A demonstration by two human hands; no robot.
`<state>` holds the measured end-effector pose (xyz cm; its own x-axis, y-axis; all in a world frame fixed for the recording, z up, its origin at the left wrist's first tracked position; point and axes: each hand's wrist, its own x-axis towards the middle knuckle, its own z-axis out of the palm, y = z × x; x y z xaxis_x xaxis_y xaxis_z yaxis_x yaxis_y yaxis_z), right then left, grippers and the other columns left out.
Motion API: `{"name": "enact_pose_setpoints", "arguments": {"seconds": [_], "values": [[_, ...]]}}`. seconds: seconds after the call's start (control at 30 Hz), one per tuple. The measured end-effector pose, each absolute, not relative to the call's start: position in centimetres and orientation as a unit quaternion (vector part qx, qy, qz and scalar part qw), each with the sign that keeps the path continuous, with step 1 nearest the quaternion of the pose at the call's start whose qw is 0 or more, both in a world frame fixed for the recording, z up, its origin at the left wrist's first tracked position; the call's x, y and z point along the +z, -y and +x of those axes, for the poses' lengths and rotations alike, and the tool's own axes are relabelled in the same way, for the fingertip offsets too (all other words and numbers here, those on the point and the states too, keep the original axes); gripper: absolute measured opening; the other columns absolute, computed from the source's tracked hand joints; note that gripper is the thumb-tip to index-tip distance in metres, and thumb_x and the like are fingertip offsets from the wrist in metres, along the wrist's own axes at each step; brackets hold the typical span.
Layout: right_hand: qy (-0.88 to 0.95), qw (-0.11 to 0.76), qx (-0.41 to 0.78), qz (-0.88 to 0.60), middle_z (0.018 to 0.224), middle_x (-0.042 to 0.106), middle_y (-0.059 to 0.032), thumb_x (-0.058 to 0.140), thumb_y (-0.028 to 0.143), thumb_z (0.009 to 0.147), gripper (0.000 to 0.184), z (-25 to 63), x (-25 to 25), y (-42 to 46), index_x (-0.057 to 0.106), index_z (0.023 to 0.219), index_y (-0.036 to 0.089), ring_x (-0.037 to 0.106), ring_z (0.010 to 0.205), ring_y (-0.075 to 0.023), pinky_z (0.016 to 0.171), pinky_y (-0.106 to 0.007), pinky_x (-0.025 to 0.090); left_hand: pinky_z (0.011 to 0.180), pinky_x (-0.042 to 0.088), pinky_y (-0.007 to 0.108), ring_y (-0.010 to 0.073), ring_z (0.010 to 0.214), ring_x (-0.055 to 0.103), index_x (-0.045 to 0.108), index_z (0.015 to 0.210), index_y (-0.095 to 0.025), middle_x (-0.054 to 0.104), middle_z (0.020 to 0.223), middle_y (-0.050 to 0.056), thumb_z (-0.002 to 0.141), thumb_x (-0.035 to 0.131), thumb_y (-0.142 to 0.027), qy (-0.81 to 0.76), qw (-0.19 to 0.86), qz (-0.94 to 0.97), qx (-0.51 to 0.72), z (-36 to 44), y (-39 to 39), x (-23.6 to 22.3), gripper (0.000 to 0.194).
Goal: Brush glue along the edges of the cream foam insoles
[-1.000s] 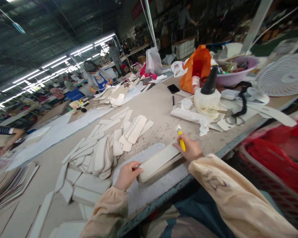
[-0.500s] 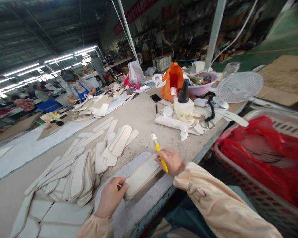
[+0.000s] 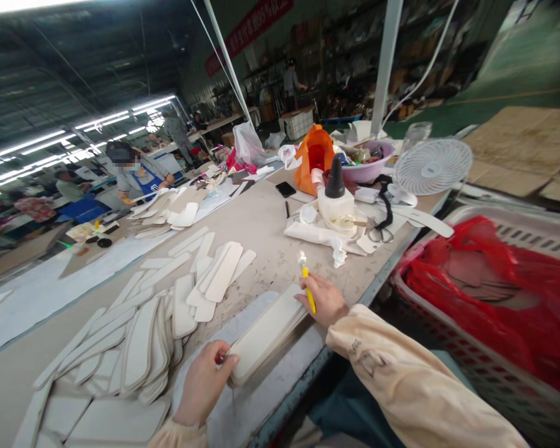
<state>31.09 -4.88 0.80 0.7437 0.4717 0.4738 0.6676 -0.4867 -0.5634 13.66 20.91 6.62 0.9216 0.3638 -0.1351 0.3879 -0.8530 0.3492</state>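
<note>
My right hand (image 3: 325, 300) is closed around a brush with a yellow handle (image 3: 310, 292). The brush's pale, clotted bristles (image 3: 302, 257) point up and away from me. That hand rests at the far end of a stack of long white strips with rounded corners (image 3: 268, 333). At the near left end, my left hand (image 3: 205, 376) pinches the stack's edge between thumb and fingers; the fingertips are partly hidden. Under the stack lies a whitish sheet (image 3: 224, 414) near the table edge. Many similar loose strips (image 3: 140, 348) overlap in a heap to the left.
Beyond the hands stand a white bottle with a black cone cap (image 3: 336, 202), scissors (image 3: 381, 234), a phone (image 3: 285, 189), an orange bag (image 3: 312, 155), a purple basin (image 3: 368, 158) and a fan (image 3: 433, 167). A red-lined basket (image 3: 490, 305) sits right of the table. A co-worker (image 3: 142, 177) is across the table.
The brush has tilted more upright in my right hand. My left hand stays at the stack's near end. The whole view has shifted slightly.
</note>
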Motion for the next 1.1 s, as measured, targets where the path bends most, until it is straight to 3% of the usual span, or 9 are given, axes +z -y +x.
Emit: {"name": "enact_pose_setpoints", "arguments": {"seconds": [0.2, 0.37, 0.57, 0.7, 0.8, 0.9, 1.0, 1.1], "values": [[0.257, 0.418, -0.053, -0.87, 0.098, 0.066, -0.0055, 0.059, 0.034, 0.082, 0.02, 31.4, 0.6, 4.8, 0.047, 0.096, 0.025, 0.065, 0.085, -0.0252, 0.073, -0.038, 0.051, 0.07, 0.045, 0.03, 0.018, 0.07, 0.059, 0.056, 0.09, -0.022, 0.061, 0.074, -0.002, 0.074, 0.059, -0.04, -0.224, 0.286, 0.931, 0.041, 13.0, -20.9, 5.4, 0.024], [0.263, 0.455, -0.04, -0.85, 0.096, 0.067, -0.0041, 0.06, 0.035, 0.08, 0.022, 31.3, 0.6, 4.8, 0.046, 0.096, 0.026, 0.065, 0.086, -0.0258, 0.075, -0.039, 0.05, 0.069, 0.047, 0.028, 0.0154, 0.071, 0.058, 0.048, 0.114, -0.02, 0.059, 0.077, -0.002, 0.07, 0.067, -0.04, -0.254, 0.47, 0.833, 0.144, 12.4, -20.3, 4.7, 0.053], [0.236, 0.474, -0.036, -0.848, 0.087, 0.067, -0.0028, 0.063, 0.039, 0.075, 0.028, 31.6, 0.2, 5.0, 0.048, 0.094, 0.026, 0.065, 0.072, -0.0259, 0.065, -0.038, 0.049, 0.072, 0.048, 0.023, 0.0107, 0.077, 0.058, 0.042, 0.128, -0.024, 0.058, 0.087, -0.001, 0.071, 0.07, -0.033, -0.258, 0.589, 0.73, 0.234, 12.7, -19.0, 5.2, 0.064], [0.214, 0.542, -0.048, -0.811, 0.086, 0.065, -0.0008, 0.066, 0.04, 0.074, 0.03, 31.4, 0.2, 4.8, 0.047, 0.092, 0.027, 0.062, 0.067, -0.0218, 0.065, -0.036, 0.048, 0.077, 0.052, 0.027, 0.0137, 0.083, 0.062, 0.043, 0.129, -0.027, 0.061, 0.095, 0.001, 0.072, 0.067, -0.033, -0.274, 0.64, 0.66, 0.281, 13.8, -18.6, 5.8, 0.062], [0.17, 0.651, -0.054, -0.737, 0.081, 0.062, 0.0008, 0.07, 0.042, 0.071, 0.033, 31.1, 0.4, 4.2, 0.046, 0.088, 0.026, 0.059, 0.064, -0.018, 0.064, -0.032, 0.049, 0.082, 0.054, 0.034, 0.0201, 0.094, 0.065, 0.046, 0.126, -0.026, 0.064, 0.106, 0.005, 0.075, 0.064, -0.032, -0.309, 0.682, 0.604, 0.274, 14.7, -18.6, 6.3, 0.055], [0.116, 0.754, -0.017, -0.646, 0.076, 0.058, 0.0034, 0.077, 0.042, 0.065, 0.043, 31.2, 0.7, 3.7, 0.042, 0.084, 0.026, 0.057, 0.061, -0.0153, 0.06, -0.029, 0.05, 0.084, 0.055, 0.039, 0.0257, 0.106, 0.062, 0.056, 0.115, -0.022, 0.065, 0.115, 0.01, 0.082, 0.056, -0.033, -0.34, 0.749, 0.542, 0.175, 15.2, -18.4, 6.5, 0.035], [0.085, 0.809, 0.027, -0.581, 0.073, 0.057, 0.005, 0.082, 0.038, 0.06, 0.049, 31.5, 1.1, 3.7, 0.041, 0.084, 0.026, 0.058, 0.064, -0.0141, 0.061, -0.026, 0.049, 0.087, 0.055, 0.044, 0.0268, 0.113, 0.059, 0.059, 0.113, -0.018, 0.064, 0.119, 0.011, 0.089, 0.051, -0.034, -0.352, 0.803, 0.478, 0.051, 15.0, -18.0, 6.7, 0.03], [0.062, 0.834, 0.048, -0.546, 0.071, 0.058, 0.0064, 0.086, 0.035, 0.054, 0.052, 31.6, 1.6, 3.9, 0.043, 0.082, 0.025, 0.057, 0.064, -0.0129, 0.061, -0.024, 0.047, 0.091, 0.053, 0.045, 0.0242, 0.114, 0.058, 0.058, 0.116, -0.018, 0.065, 0.12, 0.01, 0.087, 0.056, -0.026, -0.353, 0.82, 0.446, 0.066, 14.3, -17.5, 7.2, 0.03]]}}
